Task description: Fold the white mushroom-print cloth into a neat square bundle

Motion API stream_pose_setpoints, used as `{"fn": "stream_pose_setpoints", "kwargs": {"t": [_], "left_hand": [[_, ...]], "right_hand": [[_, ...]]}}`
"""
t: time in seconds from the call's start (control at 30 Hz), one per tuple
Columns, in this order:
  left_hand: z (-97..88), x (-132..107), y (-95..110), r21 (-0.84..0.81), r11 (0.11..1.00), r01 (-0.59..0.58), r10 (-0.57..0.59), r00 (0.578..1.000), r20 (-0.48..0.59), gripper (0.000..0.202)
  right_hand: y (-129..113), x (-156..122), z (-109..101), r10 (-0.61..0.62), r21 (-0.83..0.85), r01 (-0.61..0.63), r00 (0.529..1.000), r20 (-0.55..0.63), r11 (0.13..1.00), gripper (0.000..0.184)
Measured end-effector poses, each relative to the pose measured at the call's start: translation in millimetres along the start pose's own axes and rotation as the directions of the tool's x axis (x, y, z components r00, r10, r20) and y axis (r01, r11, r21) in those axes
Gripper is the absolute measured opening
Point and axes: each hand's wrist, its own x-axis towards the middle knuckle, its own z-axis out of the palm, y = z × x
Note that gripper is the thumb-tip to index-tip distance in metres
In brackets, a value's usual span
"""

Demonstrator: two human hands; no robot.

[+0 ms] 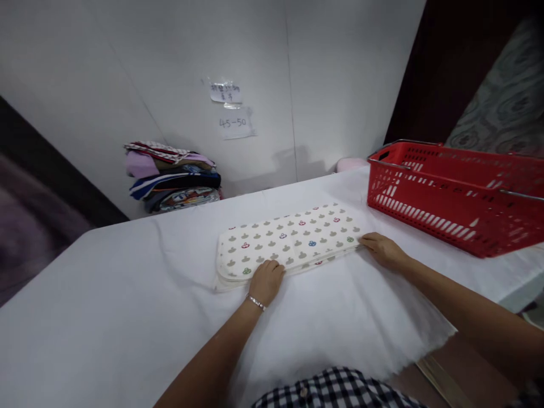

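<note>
Head cam, looking down at a folded spotted cloth lying mid white table, dead ahead at 12. Left hand curled over its near edge at 6, can't tell if actually gripping; right hand flat, fingers together, on the corner at 4. Could easily skew the layers if pressed unevenly, or drag the table cover into wrinkles. Red basket sitting at 2, well apart

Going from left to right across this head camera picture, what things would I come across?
Stack of folded clothes → patterned cloth → red basket.
</note>
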Motion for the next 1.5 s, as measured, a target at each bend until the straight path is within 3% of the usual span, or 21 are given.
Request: {"fn": "stream_pose_setpoints", "kwargs": {"t": [0.13,0.27,0.37,0.43,0.5,0.6,0.73,0.87,0.97,1.13,1.3,1.5], "left_hand": [[-9.8,-18.2,-17.8,0.007,0.997,0.077,-0.077,0.997,-0.023,0.026],[-20.3,-20.4,-35.7,0.021,0.985,0.174,-0.172,0.984,-0.053,0.032],[-20.2,-20.4,-51.9,0.052,0.956,0.289,-0.283,0.954,-0.100,0.026],[-14.1,-25.5,-61.7,0.089,0.914,0.396,-0.387,0.917,-0.095,0.037],[-5.7,-33.4,-68.4,0.112,0.874,0.474,-0.469,0.881,-0.065,0.048],[1.7,-40.7,-72.4,0.097,0.856,0.508,-0.509,0.860,-0.019,0.053],[-7.6,-29.6,-76.7,0.020,0.804,0.594,-0.593,0.801,0.086,0.054],[-17.8,-10.1,-88.0,0.030,0.743,0.669,-0.670,0.742,0.030,0.057],[-13.9,-4.8,-96.5,0.057,0.707,0.705,-0.707,0.704,0.069,0.059],[-3.7,-9.8,-101.8,0.047,0.702,0.710,-0.712,0.700,0.064,0.060],[-5.1,-13.1,-101.0,-0.002,0.695,0.719,-0.719,0.695,-0.020,0.050],[-12.2,-16.4,-104.6,-0.059,0.564,0.824,-0.826,0.560,-0.067,0.045]], "right_hand": [[-15.7,16.2,4.0,-0.009,0.019,0.010,0.998,-0.055,1.000,0.035],[-56.8,45.6,11.3,-0.075,0.127,0.082,0.995,-0.060,0.988,0.037],[-88.2,63.0,22.5,-0.131,0.142,0.132,0.991,-0.014,0.981,0.042],[-100.6,67.4,32.4,-0.130,0.126,0.121,0.990,0.060,0.985,0.047],[-104.1,67.0,41.8,-0.105,0.108,0.092,0.987,0.123,0.990,0.050],[-97.6,65.3,49.8,-0.092,0.111,0.074,0.981,0.172,0.991,0.052],[-95.1,78.5,46.2,-0.116,0.143,0.092,0.979,0.168,0.985,0.050],[-122.4,113.2,41.0,-0.108,0.127,0.096,0.990,0.091,0.987,0.053],[-146.8,138.2,49.9,-0.111,0.138,0.099,0.991,0.081,0.986,0.057],[-157.1,150.7,77.3,-0.084,0.118,0.068,0.987,0.139,0.991,0.060],[-151.4,147.8,82.8,-0.078,0.106,0.063,0.986,0.146,0.992,0.060],[-150.3,148.5,79.9,-0.078,0.102,0.060,0.981,0.178,0.993,0.061]]}}
